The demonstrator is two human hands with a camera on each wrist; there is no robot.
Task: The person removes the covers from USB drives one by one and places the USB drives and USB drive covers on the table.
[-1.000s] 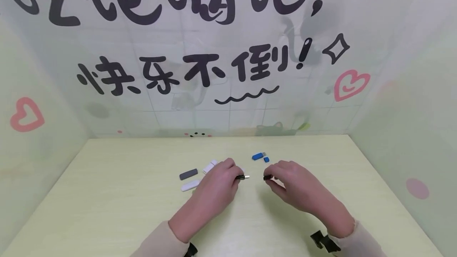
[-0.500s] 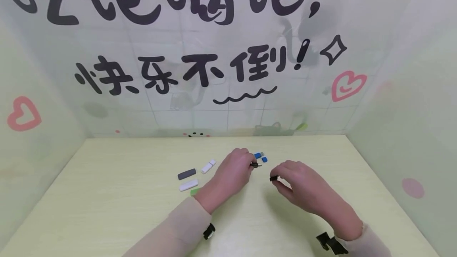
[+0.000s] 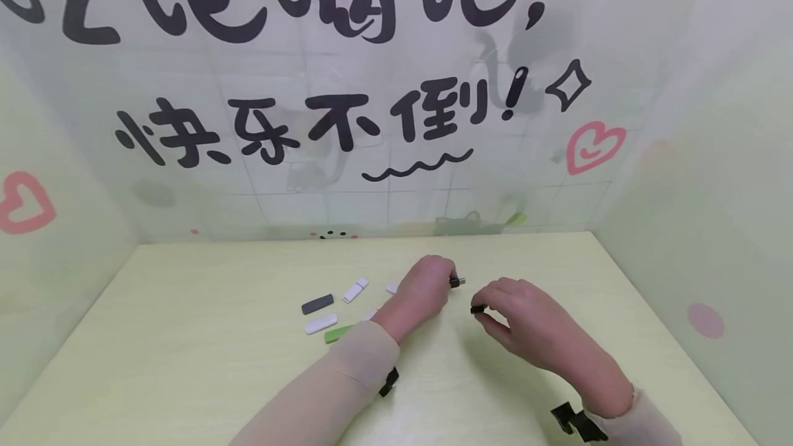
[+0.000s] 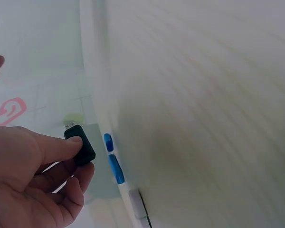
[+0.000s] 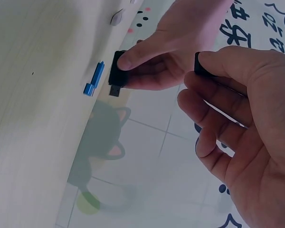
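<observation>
Above the pale table [image 3: 186, 363], the left hand [image 3: 424, 291] is pinching a black USB stick [image 3: 457, 282] firmly between thumb and bent fingers, its metal plug [image 5: 114, 90] pointing out to the right. The right hand [image 3: 523, 325], a little nearer and farther right, is holding a small black cap [image 3: 478, 309] between thumb and forefinger, the pinch narrowing to the cap's thickness while the other fingers are curling beneath. Stick and cap are staying apart across a short open gap, the stick sitting on the far left side of it.

A blue USB stick [image 5: 99, 73] and its blue cap [image 5: 89, 89] are lying close together on the far part of the table, mostly hiding behind the left hand in the head view. Farther left, a gray stick [image 3: 318, 304], two white sticks [image 3: 356, 290] and a green stick [image 3: 339, 333] are lying separately, the left sleeve [image 3: 337, 387] partly covering the green one.

The table's far edge is meeting the lettered back wall [image 3: 384, 212] beyond the hands. Its right edge is running along the right wall [image 3: 731, 226], leaving open room beside the right hand; a wider stretch of tabletop is reaching left from the gray stick.
</observation>
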